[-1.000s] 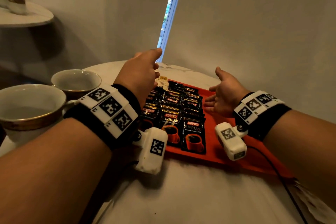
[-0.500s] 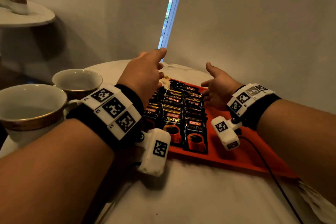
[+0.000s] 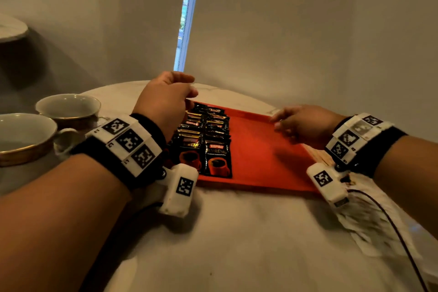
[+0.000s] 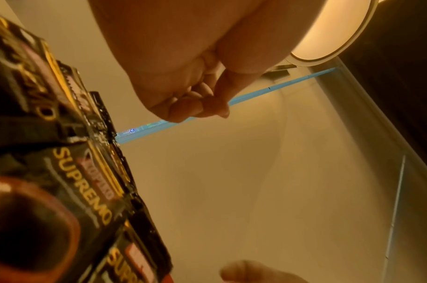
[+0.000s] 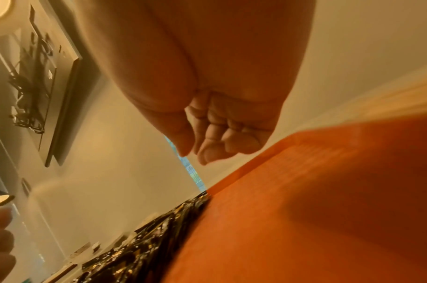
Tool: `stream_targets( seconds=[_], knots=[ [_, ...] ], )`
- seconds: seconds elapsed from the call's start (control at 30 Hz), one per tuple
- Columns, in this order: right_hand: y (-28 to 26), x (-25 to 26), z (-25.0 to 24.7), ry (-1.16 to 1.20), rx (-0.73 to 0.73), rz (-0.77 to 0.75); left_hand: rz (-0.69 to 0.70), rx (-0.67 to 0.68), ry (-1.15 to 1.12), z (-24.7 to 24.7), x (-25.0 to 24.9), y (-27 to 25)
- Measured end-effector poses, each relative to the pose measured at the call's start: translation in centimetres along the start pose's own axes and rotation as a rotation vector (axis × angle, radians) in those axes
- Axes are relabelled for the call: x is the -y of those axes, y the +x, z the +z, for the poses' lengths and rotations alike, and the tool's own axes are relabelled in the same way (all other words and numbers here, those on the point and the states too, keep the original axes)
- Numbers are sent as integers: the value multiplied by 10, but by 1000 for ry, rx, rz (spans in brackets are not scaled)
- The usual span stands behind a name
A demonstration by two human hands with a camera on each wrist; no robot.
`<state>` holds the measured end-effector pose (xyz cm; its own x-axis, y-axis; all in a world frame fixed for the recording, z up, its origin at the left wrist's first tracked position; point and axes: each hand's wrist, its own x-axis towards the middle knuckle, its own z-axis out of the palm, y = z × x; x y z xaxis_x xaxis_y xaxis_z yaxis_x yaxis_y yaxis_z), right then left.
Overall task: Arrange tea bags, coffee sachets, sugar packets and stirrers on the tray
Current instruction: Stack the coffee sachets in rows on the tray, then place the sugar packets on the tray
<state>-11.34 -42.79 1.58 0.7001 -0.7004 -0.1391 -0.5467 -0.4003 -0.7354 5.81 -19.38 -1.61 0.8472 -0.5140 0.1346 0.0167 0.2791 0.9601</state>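
An orange tray [image 3: 260, 154] lies on the round white table. Black coffee sachets [image 3: 218, 156] fill its left part in two overlapping rows; the right part is bare. My left hand [image 3: 189, 92] hovers over the tray's far left corner. In the left wrist view its fingers [image 4: 195, 107] are curled into the palm with the thumb against them, and nothing shows in them. My right hand [image 3: 282, 121] hangs palm down over the tray's far right edge. Its fingers [image 5: 215, 145] are loosely bent and hold nothing above the tray [image 5: 328, 210].
Two gold-rimmed cups [image 3: 68, 106] [image 3: 21, 135] stand at the table's left, close to my left forearm. White paper packets [image 3: 369, 220] lie beside the tray's right edge under my right wrist, with a black cable [image 3: 398, 232] across them. A wall stands close behind the table.
The right hand has turned from palm up to palm down and moved right and back over the tray. The left hand's fingers have curled in at the tray's far left corner.
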Motion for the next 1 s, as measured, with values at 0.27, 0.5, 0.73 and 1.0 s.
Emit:
stream_targets(
  seconds=[0.27, 0.5, 0.73, 1.0],
  knots=[
    [-85, -61, -71, -383, -150, 89, 22, 162, -65, 30, -1, -28],
    [-129, -97, -97, -548, -63, 138, 0, 301, -47, 69, -2, -52],
    [-147, -94, -80, -918, 175, -24, -117, 361, -6, 123, -9, -60],
    [-139, -105, -66, -1178, 341, 9, -224, 371, -43, 112, 33, -70]
  ],
)
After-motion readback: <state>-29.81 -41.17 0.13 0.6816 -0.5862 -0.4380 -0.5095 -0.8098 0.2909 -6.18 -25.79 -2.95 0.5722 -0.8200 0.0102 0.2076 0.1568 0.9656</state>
